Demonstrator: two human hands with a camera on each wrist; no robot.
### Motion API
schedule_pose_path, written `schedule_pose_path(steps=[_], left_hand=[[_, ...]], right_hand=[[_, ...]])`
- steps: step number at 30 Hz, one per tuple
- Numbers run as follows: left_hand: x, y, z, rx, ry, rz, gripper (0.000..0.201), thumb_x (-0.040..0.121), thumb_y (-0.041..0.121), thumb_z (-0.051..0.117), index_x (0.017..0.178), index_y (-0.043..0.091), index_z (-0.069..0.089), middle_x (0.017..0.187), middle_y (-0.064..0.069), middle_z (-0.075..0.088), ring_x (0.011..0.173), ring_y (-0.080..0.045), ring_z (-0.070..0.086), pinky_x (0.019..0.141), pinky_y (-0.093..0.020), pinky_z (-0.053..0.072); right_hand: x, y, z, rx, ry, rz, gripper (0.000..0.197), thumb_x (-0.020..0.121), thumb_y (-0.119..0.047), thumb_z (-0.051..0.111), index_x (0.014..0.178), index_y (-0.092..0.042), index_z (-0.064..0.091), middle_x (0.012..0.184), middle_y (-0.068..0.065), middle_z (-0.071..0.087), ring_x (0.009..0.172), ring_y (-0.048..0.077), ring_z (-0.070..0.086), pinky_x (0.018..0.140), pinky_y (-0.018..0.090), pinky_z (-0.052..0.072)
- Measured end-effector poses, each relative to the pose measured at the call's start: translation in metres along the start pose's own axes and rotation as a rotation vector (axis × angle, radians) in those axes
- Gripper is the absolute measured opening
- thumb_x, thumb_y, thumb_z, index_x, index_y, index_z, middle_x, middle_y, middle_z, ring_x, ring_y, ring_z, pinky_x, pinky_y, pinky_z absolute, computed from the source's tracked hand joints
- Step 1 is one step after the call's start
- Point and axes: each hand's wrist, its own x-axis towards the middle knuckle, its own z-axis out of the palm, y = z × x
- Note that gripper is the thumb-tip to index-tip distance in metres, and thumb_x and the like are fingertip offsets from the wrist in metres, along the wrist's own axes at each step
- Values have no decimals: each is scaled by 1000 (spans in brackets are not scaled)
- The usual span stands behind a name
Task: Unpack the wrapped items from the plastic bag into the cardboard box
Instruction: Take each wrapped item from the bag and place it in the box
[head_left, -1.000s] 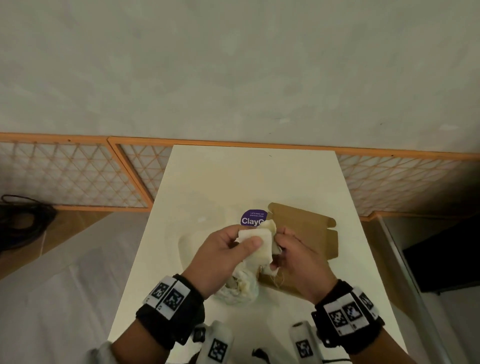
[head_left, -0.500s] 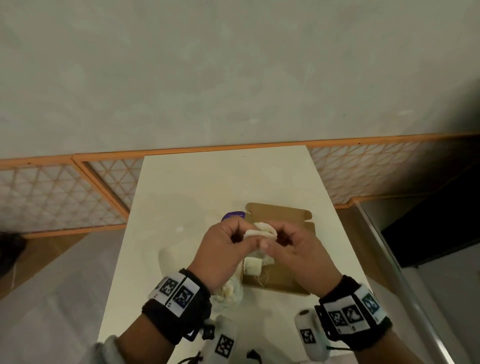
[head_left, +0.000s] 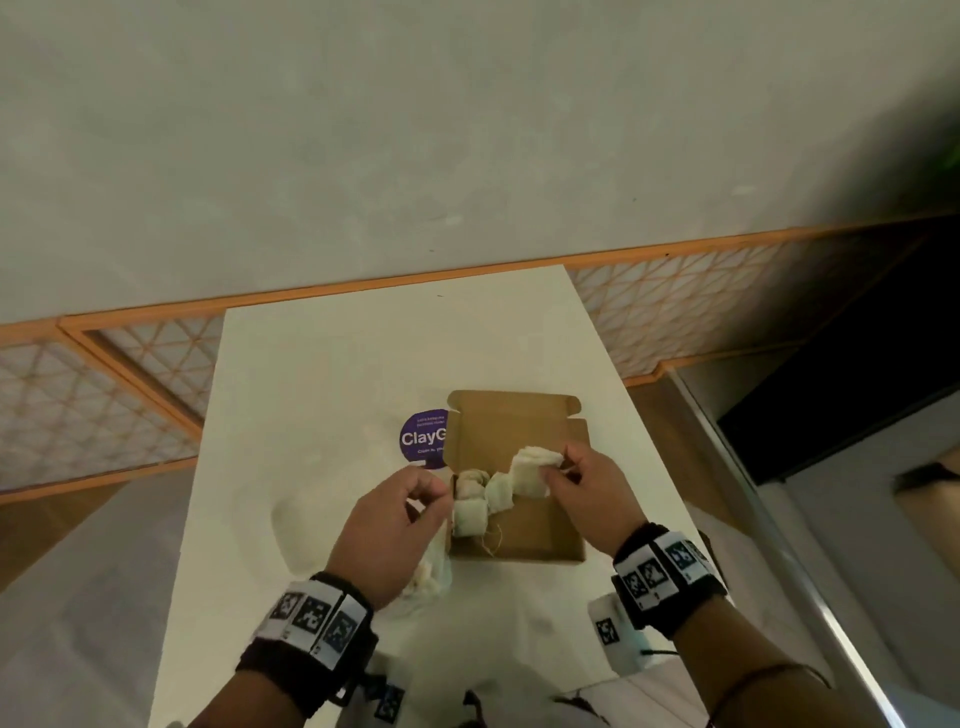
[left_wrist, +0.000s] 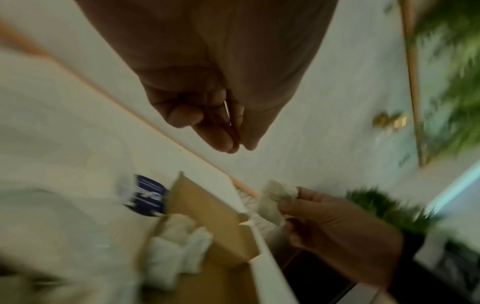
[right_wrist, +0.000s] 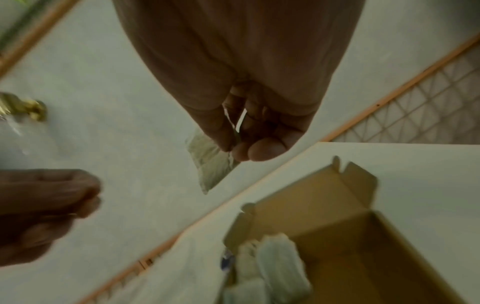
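A person stood at a narrow white bench (head_left: 363, 374) whose far edge met a pale wall. An open cardboard box (head_left: 524, 431) lay flat near the middle of the bench, toward its right edge, with its lid flap folded back toward the far edge.

The right hand (head_left: 587, 493) hovered over the box, its thumb and fingertips pinched on a pale wrapped item (head_left: 535, 470) that hung above the box's floor. Three more wrapped items (head_left: 478, 501) lay clustered along the box's left wall, touching one another; loose threads trailed from the nearest one.

The left hand (head_left: 395, 525) was just left of the box, over the bench, fingers curled in toward the thumb. Whether it was gripping anything could not be told: the wrist view showed fingertips (left_wrist: 221, 139) drawn together but was blurred.

Beneath that hand lay a clear plastic bag (head_left: 431, 571), crumpled on the bench against the box's near left corner, with pale bundles showing through it. A round purple label (head_left: 421, 436) reading "ClayG" peeked out beside the box's far left corner.
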Motion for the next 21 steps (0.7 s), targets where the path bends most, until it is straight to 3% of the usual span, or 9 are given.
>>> schedule_pose_path(steps=[3, 5, 7, 9, 14, 17, 21], left_hand=[[-7, -27, -2, 159, -30, -43, 11, 97, 31, 66, 86, 32, 63, 86, 14, 69, 69, -5, 63, 72, -30, 56], [-11, -44, -3, 250, -55, -92, 15, 98, 32, 64, 83, 31, 62, 82, 14, 70, 70, -5, 65, 74, -33, 56], [-15, -60, -3, 336, -82, -149, 16, 98, 38, 63, 82, 33, 61, 81, 14, 71, 78, -5, 65, 78, -36, 56], [-18, -73, -2, 374, -101, -195, 18, 97, 43, 62, 82, 33, 61, 82, 14, 71, 83, -6, 66, 80, -37, 56], [-23, -91, -3, 513, -151, -253, 26, 98, 56, 54, 87, 32, 58, 87, 13, 71, 85, -10, 66, 77, -35, 55], [-26, -93, -2, 656, -190, -243, 26, 103, 53, 45, 95, 30, 57, 94, 11, 70, 92, -15, 65, 78, -33, 53], [-24, -89, 0, 757, -235, -217, 23, 107, 45, 37, 95, 31, 50, 88, 8, 61, 97, -17, 66, 70, -32, 45]], right_hand=[[16, 39, 12, -128, -38, 106, 29, 100, -25, 62, 73, -31, 53, 70, -9, 57, 69, 11, 54, 60, 26, 39], [25, 57, 25, -190, -85, 165, 26, 100, -24, 60, 74, -28, 57, 74, -6, 61, 77, 19, 59, 64, 29, 45], [32, 68, 40, -222, -105, 211, 13, 99, -22, 58, 88, -20, 65, 84, 2, 68, 85, 26, 64, 72, 34, 50], [40, 76, 53, -207, -76, 271, 8, 97, -21, 60, 103, -17, 61, 94, 6, 70, 89, 27, 65, 77, 35, 53], [52, 78, 77, -200, -21, 290, 10, 97, -19, 58, 96, -19, 48, 92, 6, 64, 86, 27, 58, 77, 38, 52], [57, 78, 84, -302, -43, 290, 9, 103, -23, 48, 106, -15, 50, 93, 11, 68, 87, 32, 62, 75, 38, 52], [61, 78, 86, -371, -49, 351, 23, 108, -28, 36, 120, -13, 48, 105, 16, 71, 99, 36, 67, 74, 36, 46]])
